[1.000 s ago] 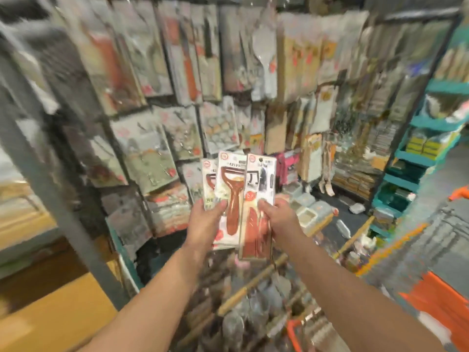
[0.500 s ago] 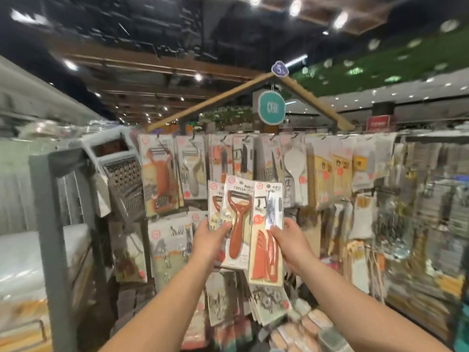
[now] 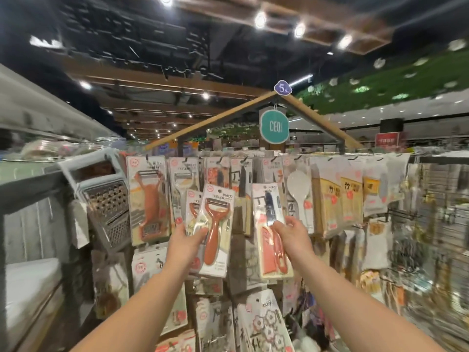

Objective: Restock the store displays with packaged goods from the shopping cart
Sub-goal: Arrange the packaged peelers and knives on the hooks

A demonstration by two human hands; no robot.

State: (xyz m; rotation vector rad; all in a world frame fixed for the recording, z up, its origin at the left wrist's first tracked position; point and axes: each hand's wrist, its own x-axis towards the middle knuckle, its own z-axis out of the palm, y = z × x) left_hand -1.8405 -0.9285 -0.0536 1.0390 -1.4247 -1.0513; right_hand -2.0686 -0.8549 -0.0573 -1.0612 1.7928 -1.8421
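Note:
My left hand [image 3: 186,246] grips two carded packs with orange peelers [image 3: 215,229], the front pack overlapping the one behind it. A separate card with a blue-handled knife and an orange sheath [image 3: 272,232] is pinched by my right hand [image 3: 291,236]. Both are held up in front of the top row of the hanging display [image 3: 228,179], where similar peeler packs [image 3: 148,199] and knife packs [image 3: 242,179] hang on hooks. The shopping cart is out of view.
A metal box grater [image 3: 106,201] hangs at the display's left end beside a grey shelf frame [image 3: 28,191]. White rice paddles [image 3: 299,196] and bamboo-tool packs [image 3: 337,199] hang to the right. More packs fill the lower rows [image 3: 264,323]. A teal round sign [image 3: 274,127] hangs above.
The view tilted up from the lower racks to the top row. My hands rose and moved apart, so the knife card in my right hand separated from the peeler packs.

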